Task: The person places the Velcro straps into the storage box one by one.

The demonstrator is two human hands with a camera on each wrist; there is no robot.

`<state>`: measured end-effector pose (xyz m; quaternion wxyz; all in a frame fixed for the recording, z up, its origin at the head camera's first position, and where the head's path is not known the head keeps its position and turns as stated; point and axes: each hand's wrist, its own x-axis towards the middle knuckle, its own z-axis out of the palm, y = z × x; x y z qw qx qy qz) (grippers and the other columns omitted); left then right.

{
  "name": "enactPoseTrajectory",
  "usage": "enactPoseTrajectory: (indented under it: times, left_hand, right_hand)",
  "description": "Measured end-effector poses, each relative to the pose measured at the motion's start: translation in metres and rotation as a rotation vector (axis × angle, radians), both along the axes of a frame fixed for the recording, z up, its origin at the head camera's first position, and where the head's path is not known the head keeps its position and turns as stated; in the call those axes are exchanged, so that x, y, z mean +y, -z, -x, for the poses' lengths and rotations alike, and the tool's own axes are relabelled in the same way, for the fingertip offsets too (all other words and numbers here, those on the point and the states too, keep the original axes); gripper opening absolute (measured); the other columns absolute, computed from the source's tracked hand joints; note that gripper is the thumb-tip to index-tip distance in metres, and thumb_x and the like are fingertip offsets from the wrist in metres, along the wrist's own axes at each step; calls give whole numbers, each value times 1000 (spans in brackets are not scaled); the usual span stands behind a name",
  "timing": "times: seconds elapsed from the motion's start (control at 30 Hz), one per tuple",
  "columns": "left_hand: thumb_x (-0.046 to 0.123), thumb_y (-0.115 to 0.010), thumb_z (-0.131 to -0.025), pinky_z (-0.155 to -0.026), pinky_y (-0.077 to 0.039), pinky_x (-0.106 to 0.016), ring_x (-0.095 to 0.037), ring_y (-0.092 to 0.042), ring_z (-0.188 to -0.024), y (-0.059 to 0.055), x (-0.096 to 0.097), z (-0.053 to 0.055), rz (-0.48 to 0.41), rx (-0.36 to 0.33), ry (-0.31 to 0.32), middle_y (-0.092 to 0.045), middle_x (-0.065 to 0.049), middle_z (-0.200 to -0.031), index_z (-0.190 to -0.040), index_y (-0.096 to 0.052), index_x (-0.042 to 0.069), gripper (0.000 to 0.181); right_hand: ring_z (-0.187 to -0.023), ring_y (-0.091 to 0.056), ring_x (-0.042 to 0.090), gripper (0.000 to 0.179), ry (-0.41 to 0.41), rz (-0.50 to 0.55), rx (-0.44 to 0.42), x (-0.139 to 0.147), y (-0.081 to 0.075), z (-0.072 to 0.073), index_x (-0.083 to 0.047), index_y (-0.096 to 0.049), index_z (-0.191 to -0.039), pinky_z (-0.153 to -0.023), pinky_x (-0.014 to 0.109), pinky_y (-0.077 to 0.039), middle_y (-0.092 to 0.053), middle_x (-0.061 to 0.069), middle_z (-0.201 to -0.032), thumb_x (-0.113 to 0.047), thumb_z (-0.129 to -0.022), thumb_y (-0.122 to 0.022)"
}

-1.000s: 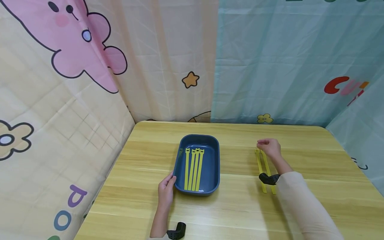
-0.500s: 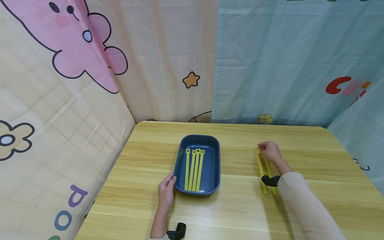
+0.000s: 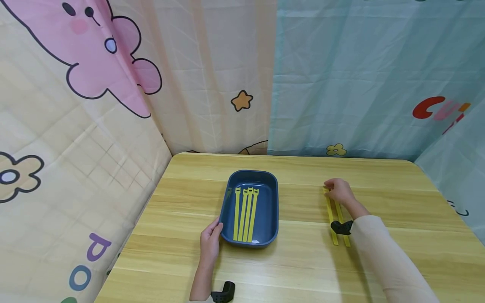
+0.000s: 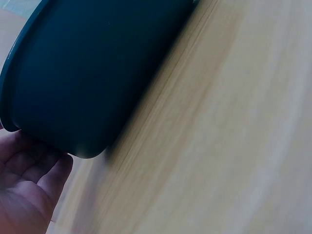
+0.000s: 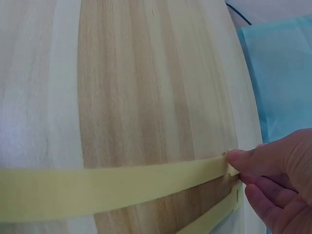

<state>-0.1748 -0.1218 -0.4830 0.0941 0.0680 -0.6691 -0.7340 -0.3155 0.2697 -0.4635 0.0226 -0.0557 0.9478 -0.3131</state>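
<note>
A dark blue rectangular tray (image 3: 268, 219) sits left of the table's middle, with several yellow strap cable ties (image 3: 244, 214) lying side by side in it. At its near left corner my left hand (image 3: 210, 242) grips the rim; the left wrist view shows the fingers against the tray's outer wall (image 4: 87, 83). Over to the right, two more yellow cable ties lie lengthwise on the table. My right hand (image 3: 339, 192) pinches the slotted far end of the left cable tie (image 5: 122, 187) between thumb and finger. The right cable tie (image 5: 214, 213) runs beside it, partly under the hand.
The light wooden table (image 3: 295, 269) reaches back to a patterned curtain (image 3: 212, 84) hanging behind it. More curtain closes in on both sides. Black wrist-camera mounts (image 3: 223, 292) sit on both wrists, the right one above the cable ties.
My right hand has come down onto the far end of the left cable tie and now pinches it. The left hand and the tray have stayed in place.
</note>
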Motion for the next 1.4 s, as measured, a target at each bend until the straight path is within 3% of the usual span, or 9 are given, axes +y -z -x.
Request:
enactPoseTrajectory:
  times: [0.3,0.57,0.8,1.07,1.4]
  left_hand:
    - [6,-44,-86,-89,-34,-23,-20,-38,-111,1,0,1,8,-7,-1,-46,-18,-117,-114,-46,-9,32]
    - [4,-44,-86,-89,-34,-24,-21,-39,-111,2,0,0,5,-1,0,-46,-19,-117,-114,-46,-10,32]
    - [5,-45,-86,-90,-33,-24,-21,-38,-111,0,1,-1,-10,13,0,-45,-21,-117,-114,-46,-11,32]
    - [7,-46,-86,-90,-33,-23,-20,-39,-111,1,1,-1,-11,10,-5,-46,-20,-116,-113,-47,-10,32]
    - [7,-45,-86,-90,-33,-25,-22,-38,-112,1,0,1,13,-12,-5,-46,-18,-117,-114,-46,-9,32]
  right_hand:
    - [-85,-50,33,38,16,-1,-2,-1,3,2,13,-52,-104,-73,42,-44,-55,24,-94,3,-69,-64]
    - [-72,-46,24,44,17,50,14,1,8,4,12,-50,-105,-61,31,-45,-52,15,-81,7,-64,-66]
    - [-77,-50,28,26,35,55,26,3,8,-1,8,-58,-93,-66,37,-45,-56,18,-84,1,-68,-65]
    - [-80,-50,30,19,64,67,77,3,10,-3,7,-59,-92,-69,41,-43,-56,19,-87,0,-75,-59]
    - [-77,-52,27,17,60,142,154,3,-11,-3,5,-61,-92,-59,29,-46,-59,18,-86,-3,-78,-56]
